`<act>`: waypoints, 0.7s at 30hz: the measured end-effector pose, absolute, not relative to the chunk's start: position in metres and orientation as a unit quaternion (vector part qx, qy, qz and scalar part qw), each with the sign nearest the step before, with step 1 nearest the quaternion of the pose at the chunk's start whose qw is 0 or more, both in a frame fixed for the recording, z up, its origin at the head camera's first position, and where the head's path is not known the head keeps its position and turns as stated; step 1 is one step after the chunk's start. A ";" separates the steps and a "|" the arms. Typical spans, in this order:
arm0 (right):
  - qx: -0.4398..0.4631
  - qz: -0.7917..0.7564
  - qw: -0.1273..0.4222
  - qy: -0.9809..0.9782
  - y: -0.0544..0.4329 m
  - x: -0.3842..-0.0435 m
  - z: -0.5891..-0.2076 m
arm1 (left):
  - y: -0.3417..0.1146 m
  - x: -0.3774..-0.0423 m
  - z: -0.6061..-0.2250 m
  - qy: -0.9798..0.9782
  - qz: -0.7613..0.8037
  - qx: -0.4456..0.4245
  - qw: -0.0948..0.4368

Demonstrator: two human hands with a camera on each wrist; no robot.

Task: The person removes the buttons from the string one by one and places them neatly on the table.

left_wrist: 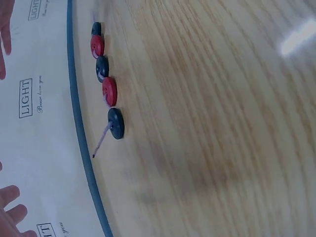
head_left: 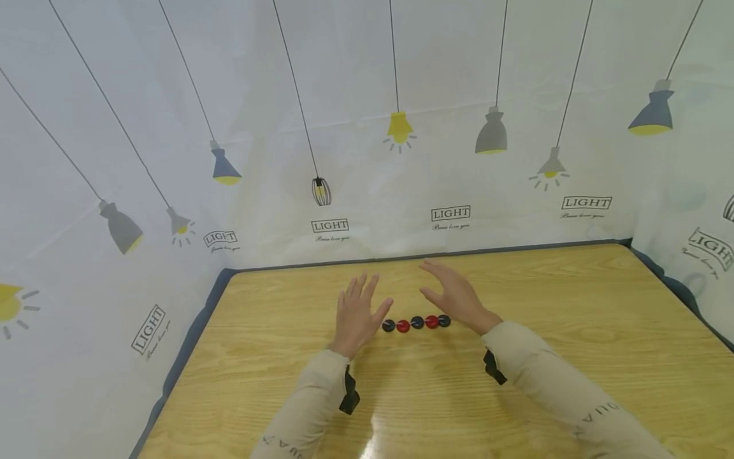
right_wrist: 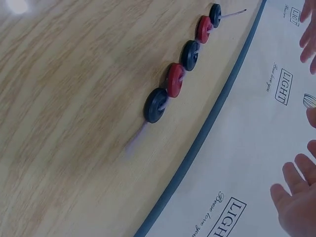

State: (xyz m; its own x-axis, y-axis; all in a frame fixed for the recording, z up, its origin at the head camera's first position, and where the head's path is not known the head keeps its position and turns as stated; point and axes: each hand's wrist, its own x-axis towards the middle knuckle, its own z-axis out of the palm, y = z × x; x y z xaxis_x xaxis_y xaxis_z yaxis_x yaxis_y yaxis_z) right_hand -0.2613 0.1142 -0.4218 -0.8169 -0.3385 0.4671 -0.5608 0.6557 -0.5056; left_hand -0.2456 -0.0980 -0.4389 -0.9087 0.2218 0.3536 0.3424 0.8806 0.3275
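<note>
Several round buttons, dark blue and red by turns, lie in a row on the wooden table, strung on a pale purple cord [left_wrist: 101, 140] whose ends stick out past the row. In the head view a red button [head_left: 403, 326] and a dark button [head_left: 417, 322] sit near the row's middle. My left hand [head_left: 357, 317] hovers by the left end, fingers spread and holding nothing. On the opposite side, my right hand [head_left: 457, 298] is held above the right end with fingers extended and nothing in them. Both wrist views show the hands raised away from the buttons.
The wooden table [head_left: 573, 299] has a dark blue edge [head_left: 197, 338] along its back and sides. White cloth walls [head_left: 367, 70] printed with hanging lamps and the word LIGHT surround it. Black straps [head_left: 348, 394] hang beneath the beige sleeves [head_left: 309, 401].
</note>
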 end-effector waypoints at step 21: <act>0.236 0.392 0.080 -0.886 0.079 -0.270 -0.448 | -0.089 -0.248 -0.474 -0.942 -0.314 -0.104 0.052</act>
State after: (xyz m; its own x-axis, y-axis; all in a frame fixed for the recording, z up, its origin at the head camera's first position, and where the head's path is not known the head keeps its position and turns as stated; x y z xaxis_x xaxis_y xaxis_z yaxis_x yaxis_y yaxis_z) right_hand -0.2704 0.0790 -0.4483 -0.8757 -0.3556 0.3266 -0.4809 0.5810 -0.6567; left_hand -0.2480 -0.0891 -0.4743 -0.9732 0.1625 0.1628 0.2277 0.7813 0.5812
